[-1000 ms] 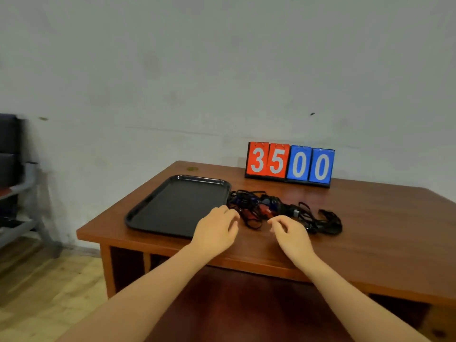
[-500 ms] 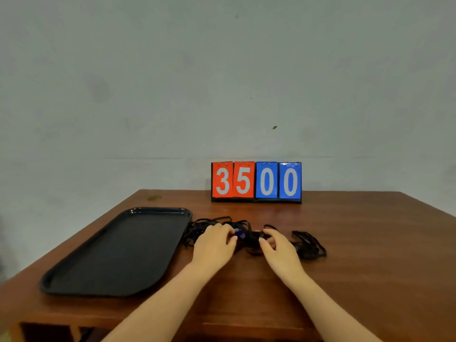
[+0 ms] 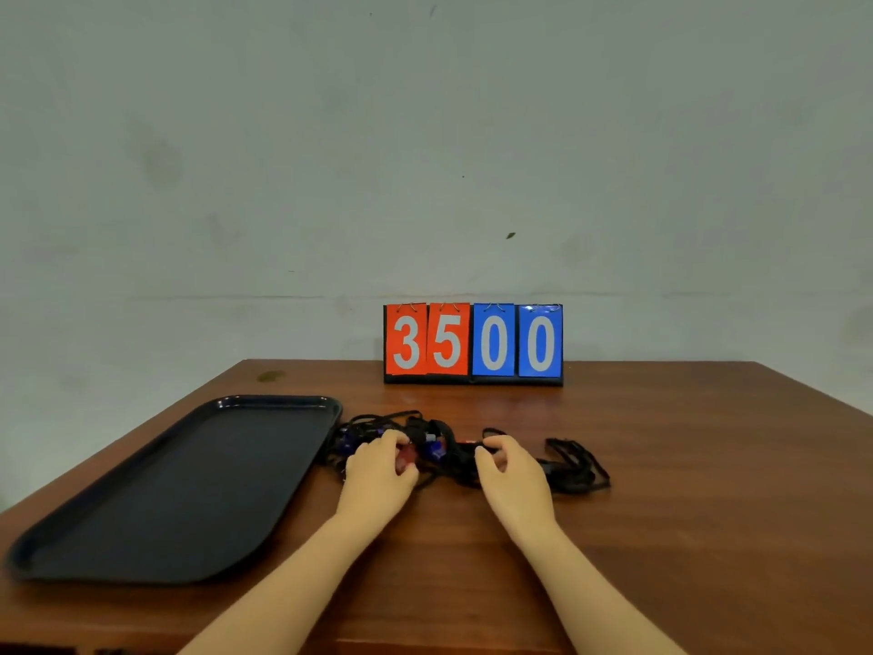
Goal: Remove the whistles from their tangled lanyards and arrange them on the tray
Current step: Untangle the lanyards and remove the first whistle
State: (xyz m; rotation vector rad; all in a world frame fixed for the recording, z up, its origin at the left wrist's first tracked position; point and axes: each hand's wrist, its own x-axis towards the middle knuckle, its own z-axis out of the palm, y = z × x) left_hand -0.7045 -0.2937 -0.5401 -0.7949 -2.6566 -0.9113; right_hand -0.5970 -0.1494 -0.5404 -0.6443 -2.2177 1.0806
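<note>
A tangle of black lanyards [image 3: 574, 468] lies on the wooden table [image 3: 685, 512], just right of the black tray [image 3: 179, 489]. Blue whistles [image 3: 434, 449] and a dark red whistle [image 3: 407, 455] sit inside the tangle. My left hand [image 3: 378, 477] rests on the tangle's left part, its fingers curled around the red whistle. My right hand [image 3: 512, 475] is at the tangle's middle, thumb and fingers pinched on a black lanyard strand. Nothing lies in the tray. Part of the tangle is hidden under both hands.
A flip scoreboard [image 3: 472, 345] reading 3500 stands at the back of the table against the grey wall. The table's front edge runs just below my forearms, and its left edge runs behind the tray.
Both hands have settled into the tangle. The left hand's fingers have closed on the red whistle, and the right hand has pinched a lanyard strand. The view has steadied.
</note>
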